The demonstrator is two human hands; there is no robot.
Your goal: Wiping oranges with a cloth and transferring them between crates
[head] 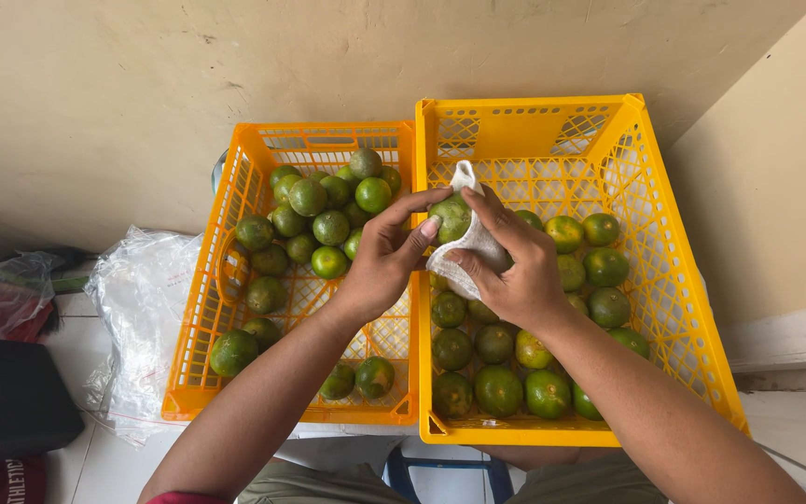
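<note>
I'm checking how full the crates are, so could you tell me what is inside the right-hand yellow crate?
The right-hand crate holds green citrus fruits, clustered toward its near half, with bare mesh floor at the far end. The right hand and its white cloth cover some fruit beneath.

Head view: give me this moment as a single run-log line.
left hand: steadies green citrus fruit | right hand: holds white cloth against it | above two orange crates

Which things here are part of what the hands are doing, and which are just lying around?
In use:
left hand and right hand, both on one green orange
white cloth around it
left crate and right crate, holding more oranges

Lying about:
clear plastic bags
black case
</note>
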